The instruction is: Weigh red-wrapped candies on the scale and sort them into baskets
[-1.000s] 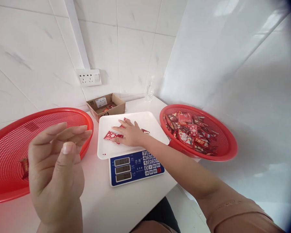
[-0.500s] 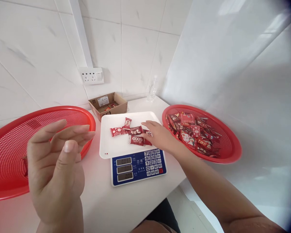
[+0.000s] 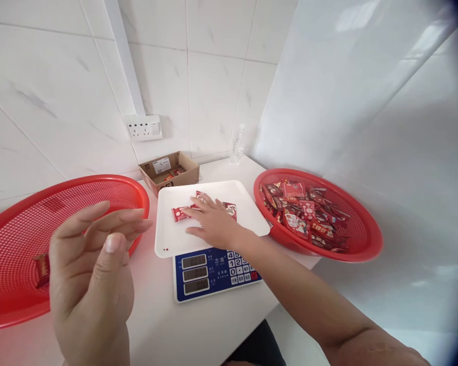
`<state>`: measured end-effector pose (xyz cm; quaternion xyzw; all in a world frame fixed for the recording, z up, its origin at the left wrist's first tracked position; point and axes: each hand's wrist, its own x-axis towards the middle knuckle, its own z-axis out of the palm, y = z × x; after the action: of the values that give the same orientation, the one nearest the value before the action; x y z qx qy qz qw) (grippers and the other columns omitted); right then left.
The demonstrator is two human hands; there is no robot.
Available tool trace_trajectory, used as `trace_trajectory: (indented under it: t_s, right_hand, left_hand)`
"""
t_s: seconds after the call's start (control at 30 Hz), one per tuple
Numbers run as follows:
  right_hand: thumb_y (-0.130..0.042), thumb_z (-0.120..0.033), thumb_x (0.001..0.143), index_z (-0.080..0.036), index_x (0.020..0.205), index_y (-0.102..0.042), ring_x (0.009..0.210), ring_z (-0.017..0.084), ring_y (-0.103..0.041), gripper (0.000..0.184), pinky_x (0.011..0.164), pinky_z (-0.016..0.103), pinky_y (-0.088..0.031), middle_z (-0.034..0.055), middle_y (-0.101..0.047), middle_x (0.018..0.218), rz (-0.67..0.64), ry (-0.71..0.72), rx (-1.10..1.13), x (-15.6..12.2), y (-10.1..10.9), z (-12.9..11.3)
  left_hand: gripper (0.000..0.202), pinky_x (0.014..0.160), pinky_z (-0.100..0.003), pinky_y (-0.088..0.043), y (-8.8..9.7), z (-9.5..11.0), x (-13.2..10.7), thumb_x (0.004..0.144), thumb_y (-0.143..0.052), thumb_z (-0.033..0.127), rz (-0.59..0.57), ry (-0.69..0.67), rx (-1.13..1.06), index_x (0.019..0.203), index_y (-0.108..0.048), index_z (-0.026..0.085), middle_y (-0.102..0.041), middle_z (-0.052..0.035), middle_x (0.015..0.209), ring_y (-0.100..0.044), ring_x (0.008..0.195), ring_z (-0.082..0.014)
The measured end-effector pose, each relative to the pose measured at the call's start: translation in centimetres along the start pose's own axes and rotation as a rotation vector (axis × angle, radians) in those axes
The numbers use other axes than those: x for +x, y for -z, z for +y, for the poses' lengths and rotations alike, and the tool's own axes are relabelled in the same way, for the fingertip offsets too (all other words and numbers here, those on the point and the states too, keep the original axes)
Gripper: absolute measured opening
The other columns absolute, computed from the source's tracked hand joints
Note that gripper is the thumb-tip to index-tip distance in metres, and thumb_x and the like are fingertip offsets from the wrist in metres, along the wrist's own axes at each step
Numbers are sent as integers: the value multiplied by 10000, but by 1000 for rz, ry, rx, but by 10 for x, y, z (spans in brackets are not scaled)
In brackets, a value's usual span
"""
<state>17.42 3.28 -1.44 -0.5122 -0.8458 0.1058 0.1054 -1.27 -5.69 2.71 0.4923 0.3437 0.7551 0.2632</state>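
My right hand [image 3: 213, 222] is spread palm down over the white tray [image 3: 171, 236] of a digital scale, its fingers lying across several red wrapped snacks. A small red packet [image 3: 180, 214] shows left of the fingertips, and another packet [image 3: 230, 210] shows beyond the knuckles; the rest are partly hidden. Below the tray is the scale's blue panel [image 3: 191, 291] with displays and number keys, partly covered by my wrist. My left hand [image 3: 95, 274] is raised in front of the left red basket [image 3: 124, 184], fingers loosely curved, thumb apart, holding nothing.
At the right, a red basket [image 3: 370, 244] holds many wrapped snacks [image 3: 307, 211]. A brown packet [image 3: 41, 269] lies in the left basket. Behind the scale stand an open cardboard box [image 3: 187, 176] and a clear plastic bottle [image 3: 237, 148], near the tiled wall [image 3: 221, 86].
My right hand has moved left across the tray and spread over the snacks, covering more of them. My left hand keeps nearly the same pose. The view has tilted slightly up.
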Motion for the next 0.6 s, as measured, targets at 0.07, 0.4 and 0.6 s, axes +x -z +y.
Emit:
trace_trajectory:
  t_s: [0.07,0.4,0.6]
  right_hand:
    - [-471,-501,939,-251,1451,-440,1476,380,-119,571,1134,654,-161,86,-282,1595,-39,141,-1,11,-6,-11]
    - [-531,-462,922,-231,1195,-654,1431,300,-310,378,1159,614,-165,76,-561,1411,20,171,114,-11,2,9]
    - [-459,-397,930,-196,1134,-664,1270,283,-528,352,1067,485,-411,111,-628,1312,298,-229,60,-85,38,85]
  left_hand:
    - [279,857,-387,-587,-1,-1,0,868,-598,178,-12,-1,5,1135,-619,257,-719,-28,974,-671,933,-211]
    - [293,861,-376,-576,0,0,0,876,-583,168,-28,-10,26,1151,-604,265,-726,-15,973,-679,903,-204]
    - [274,820,-402,-585,0,-4,4,869,-585,174,7,-27,25,1129,-616,255,-725,-9,935,-679,879,-216]
